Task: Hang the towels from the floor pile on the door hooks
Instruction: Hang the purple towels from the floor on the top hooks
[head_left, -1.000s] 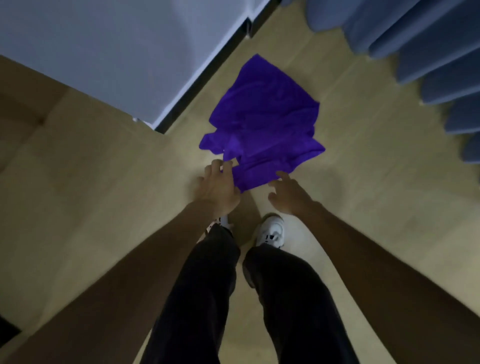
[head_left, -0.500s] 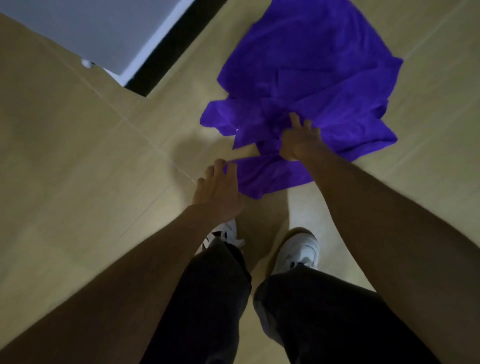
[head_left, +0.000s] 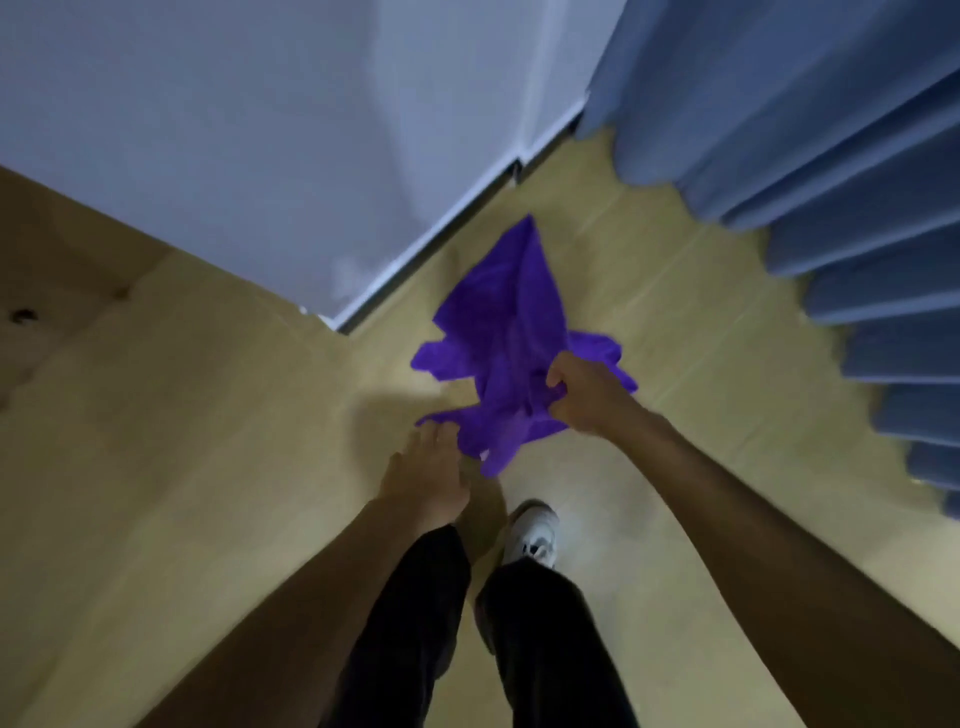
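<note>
We look straight down at a pale wooden floor (head_left: 182, 467) and see our right hand (head_left: 587, 397) clenched around a bunch of purple towel (head_left: 501, 332), fingers curled tight into the cloth just past the middle of the view. The towel trails away from that grip toward 12 o'clock, its far corner pointing up at the base of a white door (head_left: 234, 130), while other folds spread toward 9 o'clock and 3 o'clock; whether the far part lies on the floor or is lifted off it we cannot tell. Our left hand (head_left: 428, 475) sits toward 7 o'clock from the right one, fingers extended and fairly straight, their tips touching the towel's near left edge without closing on it. The two hands are apart, with purple cloth between them. The picture is somewhat blurred, so the towel's weave and any separate layers cannot be made out. At 6 o'clock are our dark trouser legs (head_left: 415, 623) and one white sneaker (head_left: 535, 532) planted on the floor. A pleated blue curtain (head_left: 831, 156) fills the area from 1 to 4 o'clock, its hem reaching the floor.
</note>
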